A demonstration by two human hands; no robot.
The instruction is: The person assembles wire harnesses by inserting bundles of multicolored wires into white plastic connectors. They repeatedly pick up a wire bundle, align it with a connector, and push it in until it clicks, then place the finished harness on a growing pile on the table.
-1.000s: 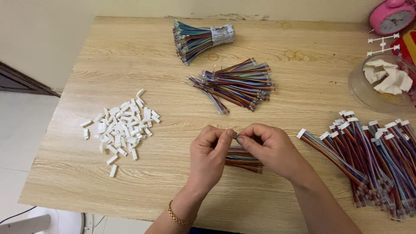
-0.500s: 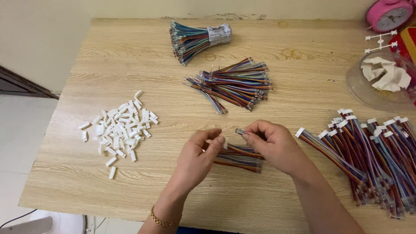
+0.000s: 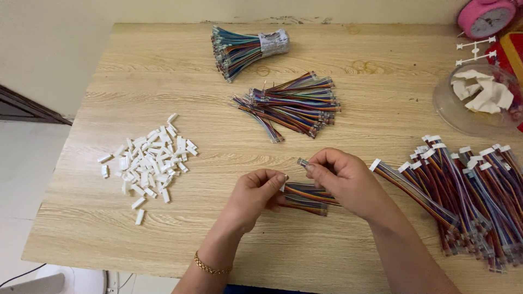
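Wood grain, pale and matte, covers the surface (image 3: 163, 228) under your hands. On its left side lies a loose heap of small white plastic connector housings (image 3: 147, 162), short and blocky. At the far middle you see a bundle of thin multicoloured wires (image 3: 239, 48) fanned out at one end and bound with a grey wrap at the other. Just nearer lies a flat pile of loose ribbon wires (image 3: 294, 103), striped in many colours. On the right side there is a large pile of finished wire pieces (image 3: 468, 196), each with a white housing at the far end.

At the far right a clear round bowl (image 3: 452, 109) holds white, irregular scraps (image 3: 482, 92). Behind it is a pink round clock (image 3: 482, 16), cut by the frame edge.

Your left hand (image 3: 253, 198) is curled, with the thumb and fingers pinched together over the near end of a short ribbon wire piece (image 3: 308, 197); what sits inside the pinch I cannot tell. This wire piece lies on the surface between both hands, near the front middle. Your right hand (image 3: 346, 182) is raised a little and pinches a small pale thing (image 3: 302, 162) at its fingertips, pointing to the left. A gold bracelet (image 3: 210, 267) is around your left wrist.
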